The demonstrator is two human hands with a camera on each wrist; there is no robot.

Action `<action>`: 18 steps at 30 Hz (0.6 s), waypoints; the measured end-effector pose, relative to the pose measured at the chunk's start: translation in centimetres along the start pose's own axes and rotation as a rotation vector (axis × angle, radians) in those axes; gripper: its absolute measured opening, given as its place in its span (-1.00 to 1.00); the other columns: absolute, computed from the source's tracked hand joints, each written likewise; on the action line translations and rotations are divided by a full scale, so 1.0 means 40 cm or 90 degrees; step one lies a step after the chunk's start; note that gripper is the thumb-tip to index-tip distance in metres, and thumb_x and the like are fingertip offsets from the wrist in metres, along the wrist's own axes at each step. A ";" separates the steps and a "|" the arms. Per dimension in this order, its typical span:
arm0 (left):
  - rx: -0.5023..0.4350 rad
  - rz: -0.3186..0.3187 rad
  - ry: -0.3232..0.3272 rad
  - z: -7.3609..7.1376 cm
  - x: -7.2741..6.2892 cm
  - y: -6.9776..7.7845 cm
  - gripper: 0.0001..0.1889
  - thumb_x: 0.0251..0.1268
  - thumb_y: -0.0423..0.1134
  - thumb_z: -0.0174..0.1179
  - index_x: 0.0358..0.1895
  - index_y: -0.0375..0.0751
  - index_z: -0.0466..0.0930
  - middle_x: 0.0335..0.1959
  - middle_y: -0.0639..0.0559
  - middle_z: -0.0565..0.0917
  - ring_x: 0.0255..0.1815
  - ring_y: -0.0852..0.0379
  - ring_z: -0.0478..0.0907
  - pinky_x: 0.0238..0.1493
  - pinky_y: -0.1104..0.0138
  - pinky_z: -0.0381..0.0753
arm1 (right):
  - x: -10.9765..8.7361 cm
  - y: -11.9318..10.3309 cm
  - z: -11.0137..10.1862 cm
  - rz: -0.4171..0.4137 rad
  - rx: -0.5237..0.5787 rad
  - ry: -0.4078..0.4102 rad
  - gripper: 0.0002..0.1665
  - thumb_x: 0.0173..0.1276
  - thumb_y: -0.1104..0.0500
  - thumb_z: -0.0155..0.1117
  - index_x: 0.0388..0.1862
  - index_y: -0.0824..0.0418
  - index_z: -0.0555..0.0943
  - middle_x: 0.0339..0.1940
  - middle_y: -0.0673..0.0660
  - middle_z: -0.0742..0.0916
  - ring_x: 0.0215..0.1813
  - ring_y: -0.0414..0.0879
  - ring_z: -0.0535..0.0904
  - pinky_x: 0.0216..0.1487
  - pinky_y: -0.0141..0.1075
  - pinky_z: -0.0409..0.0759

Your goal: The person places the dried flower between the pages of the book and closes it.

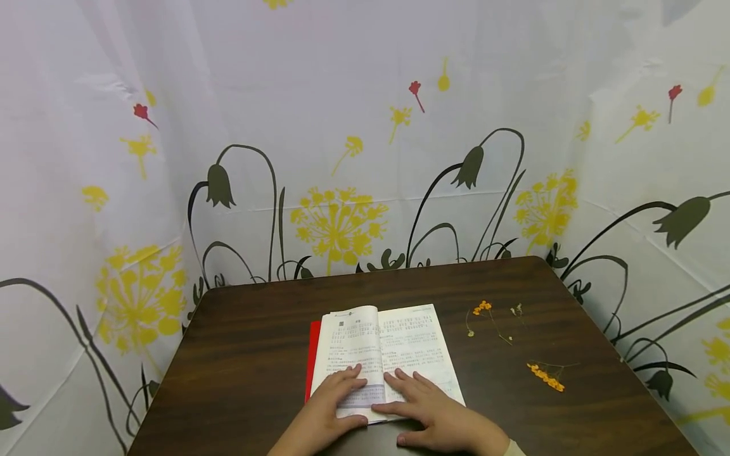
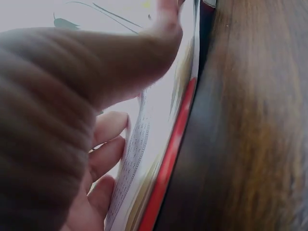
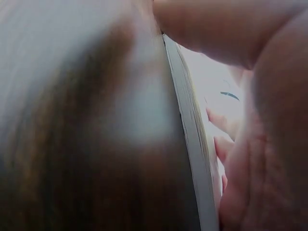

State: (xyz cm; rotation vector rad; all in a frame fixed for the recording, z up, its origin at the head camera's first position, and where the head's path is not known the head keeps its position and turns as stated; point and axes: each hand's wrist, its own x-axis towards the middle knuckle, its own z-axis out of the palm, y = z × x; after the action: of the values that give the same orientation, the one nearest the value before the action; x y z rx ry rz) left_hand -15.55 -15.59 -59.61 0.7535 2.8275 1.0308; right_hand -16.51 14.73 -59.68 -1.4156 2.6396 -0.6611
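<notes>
An open book (image 1: 399,342) with printed pages lies on the dark wooden table, and a strip of its red cover (image 1: 314,351) shows along the left side. My left hand (image 1: 333,405) rests with spread fingers on the lower part of the left page. Across the lower right page lies my right hand (image 1: 430,408), its fingers straight and its thumb near the book's bottom edge. In the left wrist view, the fingers (image 2: 108,156) touch the page beside a shaded text block. The right wrist view shows the page stack (image 3: 190,125) edge-on beside the palm.
Right of the book, dried sprigs with orange flowers (image 1: 482,307) and another orange flower cluster (image 1: 545,376) lie on the table (image 1: 245,361). A small pale sprig (image 1: 516,310) is near them. Behind the table hangs a white curtain (image 1: 342,95) with a flower print.
</notes>
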 end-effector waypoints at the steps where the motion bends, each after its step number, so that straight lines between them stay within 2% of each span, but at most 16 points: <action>1: 0.000 0.000 0.001 0.000 -0.001 0.000 -0.29 0.28 0.16 0.54 0.46 0.05 0.63 0.65 0.07 0.49 0.63 -0.12 0.46 0.56 -0.15 0.52 | -0.001 -0.003 0.001 0.004 0.008 0.002 -0.27 0.60 -0.24 0.29 0.69 -0.42 0.37 0.82 0.18 0.30 0.79 0.31 0.23 0.61 0.43 0.29; 6: -0.019 0.008 0.016 0.006 -0.003 -0.003 -0.29 0.20 0.11 0.60 0.42 0.03 0.65 0.64 0.02 0.50 0.64 -0.15 0.43 0.65 -0.31 0.28 | -0.013 -0.018 -0.004 0.038 0.081 -0.015 -0.29 0.64 -0.23 0.26 0.69 -0.38 0.37 0.83 0.11 0.30 0.81 0.25 0.19 0.67 0.41 0.21; 8: -0.021 0.020 0.025 0.008 -0.004 -0.004 -0.27 0.16 0.07 0.63 0.42 -0.01 0.64 0.66 -0.05 0.46 0.68 -0.21 0.38 0.65 -0.36 0.19 | -0.022 -0.026 -0.008 0.066 0.135 -0.037 -0.30 0.65 -0.27 0.23 0.70 -0.40 0.36 0.84 0.05 0.28 0.83 0.20 0.15 0.71 0.38 0.16; 12: 0.001 0.029 0.024 0.011 -0.003 -0.004 -0.12 0.16 0.11 0.62 0.54 -0.08 0.51 0.75 -0.13 0.32 0.77 -0.29 0.20 0.65 -0.36 0.15 | -0.048 -0.036 -0.020 0.116 0.248 -0.081 -0.34 0.65 -0.34 0.18 0.66 -0.45 0.38 0.82 -0.09 0.30 0.85 0.15 0.12 0.79 0.28 0.10; 13: 0.009 0.027 0.019 0.011 -0.003 -0.004 -0.09 0.18 0.14 0.60 0.57 -0.11 0.47 0.76 -0.14 0.29 0.79 -0.29 0.17 0.67 -0.34 0.14 | -0.055 -0.037 -0.024 0.121 0.269 -0.089 -0.36 0.65 -0.34 0.17 0.65 -0.46 0.40 0.81 -0.12 0.32 0.84 0.15 0.14 0.80 0.23 0.11; 15: 0.022 0.026 0.010 0.011 -0.004 -0.003 -0.04 0.22 0.18 0.56 0.63 -0.13 0.40 0.78 -0.13 0.26 0.80 -0.29 0.14 0.68 -0.30 0.14 | -0.068 -0.037 -0.033 0.124 0.323 -0.093 -0.42 0.68 -0.29 0.16 0.61 -0.39 0.48 0.73 -0.16 0.45 0.78 0.06 0.29 0.78 0.05 0.26; 18: 0.028 0.025 0.008 0.009 -0.006 -0.005 -0.03 0.24 0.21 0.54 0.64 -0.15 0.39 0.77 -0.14 0.27 0.80 -0.28 0.15 0.75 -0.17 0.09 | -0.078 -0.035 -0.051 0.099 0.394 -0.058 -0.57 0.72 -0.14 0.18 0.45 -0.16 0.65 0.44 -0.11 0.72 0.46 -0.17 0.60 0.54 -0.26 0.54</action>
State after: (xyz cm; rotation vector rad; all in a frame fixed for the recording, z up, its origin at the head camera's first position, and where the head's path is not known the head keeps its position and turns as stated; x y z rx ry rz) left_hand -15.35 -15.62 -60.02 0.8118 2.8661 0.9849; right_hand -14.17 17.26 -57.69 -1.0179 2.1559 -1.2175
